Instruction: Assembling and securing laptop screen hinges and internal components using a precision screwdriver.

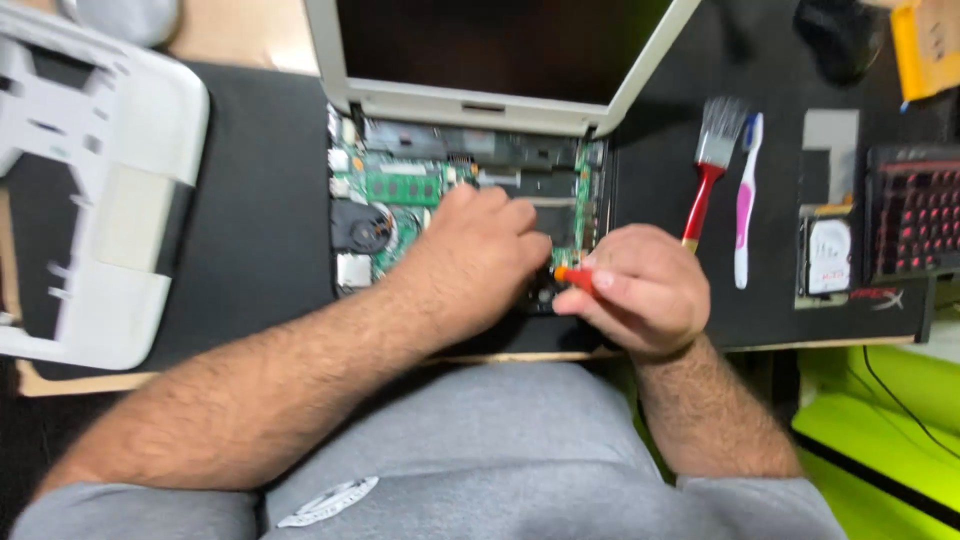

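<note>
- Two hands meet over an opened laptop in the middle of the head view; its white-framed screen leans back at the top of the frame.
- The left hand lies palm down on the bare circuit board, fingers curled loosely and pressing on it. Whether they grip anything I cannot tell.
- The right hand, just right of centre, has its fingers clenched round a screwdriver. Only the orange-red end shows, sticking out to the left toward the left hand; the tip is hidden.
- A round black fan sits at the left of the board, with a green memory strip above it.
- The laptop rests on a black mat covering the table.
- At the left edge lies a white plastic cover, partly on the mat.
- Right of the laptop, side by side, lie a red-handled brush and a pink and white toothbrush.
- Further right is a hard drive, and at the right edge a keyboard with red-lit keys.
- Grey cloth fills the bottom of the frame.
</note>
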